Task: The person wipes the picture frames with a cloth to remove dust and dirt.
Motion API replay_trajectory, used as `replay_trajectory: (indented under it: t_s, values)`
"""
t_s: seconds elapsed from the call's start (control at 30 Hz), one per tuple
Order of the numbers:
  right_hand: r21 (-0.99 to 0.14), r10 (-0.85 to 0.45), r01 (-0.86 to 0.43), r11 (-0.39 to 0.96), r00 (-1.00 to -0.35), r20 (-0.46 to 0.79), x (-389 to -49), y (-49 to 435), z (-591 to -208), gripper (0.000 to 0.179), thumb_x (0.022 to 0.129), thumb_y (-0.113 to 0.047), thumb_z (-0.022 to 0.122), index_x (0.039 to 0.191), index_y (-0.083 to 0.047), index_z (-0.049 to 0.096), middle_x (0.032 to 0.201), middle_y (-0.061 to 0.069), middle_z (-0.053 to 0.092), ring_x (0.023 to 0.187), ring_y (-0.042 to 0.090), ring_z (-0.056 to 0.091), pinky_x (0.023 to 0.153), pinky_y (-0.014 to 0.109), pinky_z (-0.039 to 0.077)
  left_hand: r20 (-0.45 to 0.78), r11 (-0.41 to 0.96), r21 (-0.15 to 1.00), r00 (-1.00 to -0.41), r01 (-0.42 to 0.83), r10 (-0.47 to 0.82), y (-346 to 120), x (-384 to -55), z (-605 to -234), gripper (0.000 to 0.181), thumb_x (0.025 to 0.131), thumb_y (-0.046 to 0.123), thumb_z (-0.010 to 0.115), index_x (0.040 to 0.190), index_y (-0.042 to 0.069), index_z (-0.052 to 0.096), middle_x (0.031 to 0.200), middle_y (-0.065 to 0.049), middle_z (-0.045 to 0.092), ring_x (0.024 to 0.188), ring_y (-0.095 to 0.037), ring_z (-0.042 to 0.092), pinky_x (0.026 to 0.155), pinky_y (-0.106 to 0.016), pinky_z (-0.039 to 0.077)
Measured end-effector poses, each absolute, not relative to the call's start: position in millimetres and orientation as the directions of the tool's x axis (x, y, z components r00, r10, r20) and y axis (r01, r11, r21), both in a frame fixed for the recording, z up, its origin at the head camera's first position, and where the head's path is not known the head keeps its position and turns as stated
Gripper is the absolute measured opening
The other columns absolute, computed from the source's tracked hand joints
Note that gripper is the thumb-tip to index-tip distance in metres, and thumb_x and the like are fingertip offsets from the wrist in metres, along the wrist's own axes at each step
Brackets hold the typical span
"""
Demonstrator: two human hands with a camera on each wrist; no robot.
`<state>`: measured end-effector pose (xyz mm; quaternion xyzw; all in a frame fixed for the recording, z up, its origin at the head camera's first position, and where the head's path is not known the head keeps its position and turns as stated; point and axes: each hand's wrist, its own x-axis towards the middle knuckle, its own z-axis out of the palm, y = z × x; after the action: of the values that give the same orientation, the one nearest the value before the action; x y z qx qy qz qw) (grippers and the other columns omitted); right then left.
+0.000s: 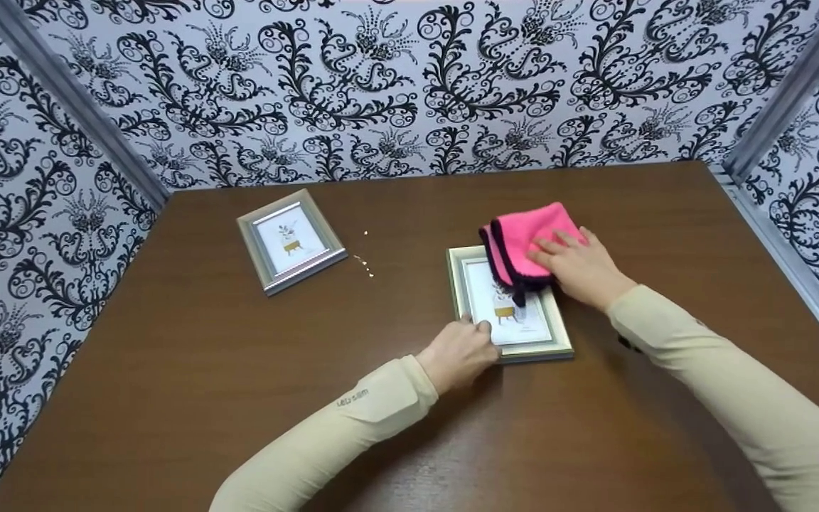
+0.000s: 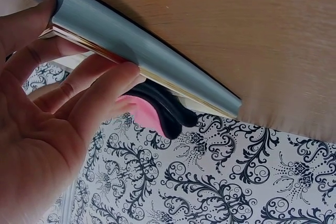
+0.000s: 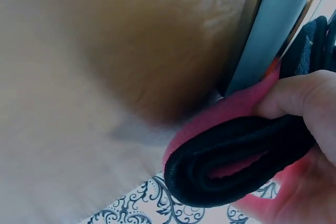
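Note:
A picture frame (image 1: 562, 331) with a pale gold border lies on the table, its print showing a plant in a yellow pot. My left hand (image 1: 461, 352) holds its near left corner; in the left wrist view the fingers (image 2: 118, 80) are on the frame's edge (image 2: 142, 45). Over the frame's far right part lies a folded pink cloth (image 1: 523, 231) with black trim. My right hand (image 1: 584, 267) holds this cloth from the right, fingers spread across its top. In the right wrist view the thumb (image 3: 294, 95) presses the cloth (image 3: 220, 119) beside the frame's side (image 3: 268, 30).
A second picture frame (image 1: 253, 242) lies at the table's back left, turned at an angle. Several small pale bits (image 1: 365, 264) are scattered just right of it. A patterned wall (image 1: 409, 92) closes off the back of the brown table (image 1: 239, 384).

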<state>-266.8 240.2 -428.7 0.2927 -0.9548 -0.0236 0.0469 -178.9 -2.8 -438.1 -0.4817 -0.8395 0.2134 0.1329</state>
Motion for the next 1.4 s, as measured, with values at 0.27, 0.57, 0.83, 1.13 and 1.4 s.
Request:
replay_trajectory:
  t_s: [0.27, 0.57, 0.83, 1.13, 1.4]
  values:
    - [0.023, -0.533, -0.533, 0.846, -0.844, 0.059, -273, 234, -428, 0.049, 0.087, 0.006, 0.055, 0.135, -0.002, 0.053, 0.139, 0.023, 0.047, 0.127, 0.045, 0.042, 0.101, 0.066, 0.028, 0.012, 0.453, -0.48, -0.511, 0.751, 0.86, 0, -181, -435, 0.009, 0.077, 0.019, 0.07, 0.085, 0.023, 0.073, 0.077, 0.001, 0.061, 0.06, -0.01, 0.053, 0.065, -0.026, 0.051]
    - [-0.031, -0.692, -0.698, 0.715, -0.714, 0.109, -238, 241, -425, 0.05, 0.077, 0.015, 0.059, 0.125, 0.004, 0.061, 0.13, 0.025, 0.055, 0.116, 0.044, 0.053, 0.097, 0.055, 0.041, 0.04, 0.461, -0.479, -0.505, 0.747, 0.862, 0, -180, -439, 0.007, 0.075, 0.021, 0.072, 0.081, 0.024, 0.072, 0.075, 0.001, 0.059, 0.058, -0.009, 0.053, 0.062, -0.026, 0.05]
    - [-0.082, -0.78, -0.788, 0.61, -0.616, 0.114, -189, 247, -414, 0.051, 0.069, 0.018, 0.069, 0.118, 0.002, 0.066, 0.117, 0.017, 0.065, 0.105, 0.038, 0.059, 0.09, 0.051, 0.048, 0.09, 0.457, -0.483, -0.477, 0.747, 0.874, -2, -179, -440, 0.005, 0.072, 0.024, 0.074, 0.077, 0.024, 0.072, 0.073, 0.001, 0.057, 0.058, -0.01, 0.053, 0.057, -0.026, 0.048]
    - [-0.044, -0.753, -0.761, 0.647, -0.647, 0.125, -159, 245, -410, 0.039, 0.073, 0.012, 0.069, 0.109, -0.004, 0.07, 0.109, 0.011, 0.066, 0.093, 0.033, 0.06, 0.076, 0.049, 0.051, 0.056, 0.452, -0.489, -0.49, 0.746, 0.87, 0, -178, -441, 0.006, 0.073, 0.024, 0.073, 0.079, 0.023, 0.072, 0.075, 0.001, 0.059, 0.06, -0.008, 0.052, 0.058, -0.025, 0.048]
    - [0.064, -0.654, -0.651, 0.756, -0.752, 0.083, -185, 241, -415, 0.044, 0.079, 0.004, 0.072, 0.121, -0.008, 0.067, 0.128, 0.013, 0.06, 0.11, 0.038, 0.057, 0.078, 0.058, 0.05, 0.068, 0.466, -0.506, -0.505, 0.726, 0.861, 1, -177, -440, 0.005, 0.075, 0.022, 0.072, 0.079, 0.025, 0.072, 0.074, 0.002, 0.058, 0.056, -0.007, 0.051, 0.056, -0.024, 0.05]
